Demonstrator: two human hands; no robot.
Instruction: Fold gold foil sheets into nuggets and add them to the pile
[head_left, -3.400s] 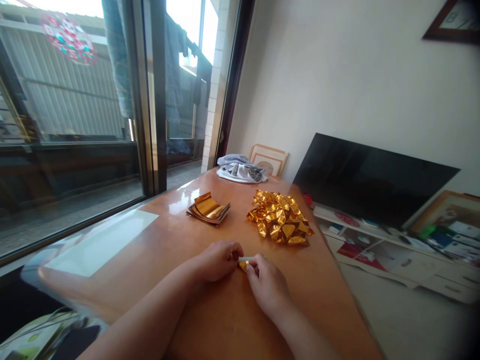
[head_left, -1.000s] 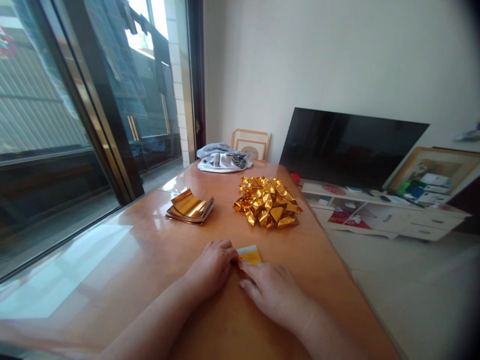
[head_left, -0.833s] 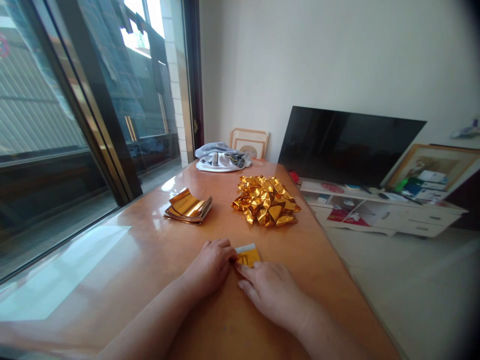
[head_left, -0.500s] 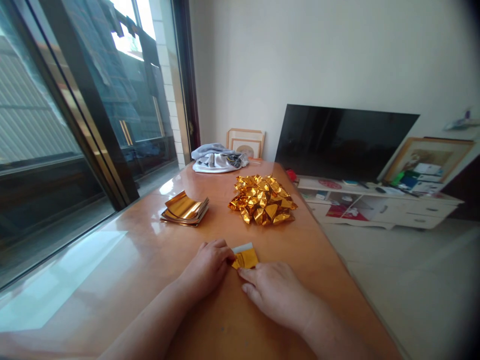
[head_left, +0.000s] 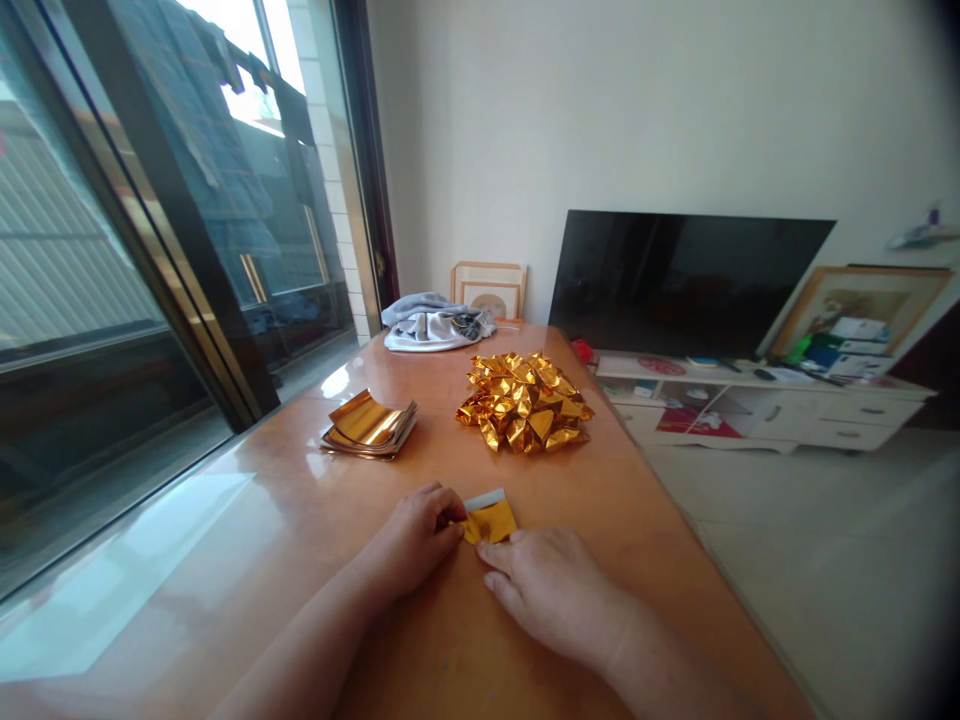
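A small folded piece of gold foil paper [head_left: 489,520] with a white edge lies on the brown table [head_left: 300,520] in front of me. My left hand [head_left: 417,537] pinches its left edge with thumb and fingertips. My right hand [head_left: 551,592] lies flat just below it, fingertips pressing its near edge. Farther back, a stack of flat gold foil sheets [head_left: 369,426] sits to the left and a heap of folded gold foil pieces [head_left: 523,402] to the right.
A grey and white cloth bundle [head_left: 435,327] lies at the table's far end, with a picture frame [head_left: 488,291] behind it. A dark TV screen [head_left: 679,283] leans on a low white cabinet [head_left: 780,415] at right. Glass sliding doors [head_left: 150,250] run along the left.
The view has swung from the window toward the room. Both hands stay on the small gold piece, which shows more of its gold face now than 3.4 s ago.
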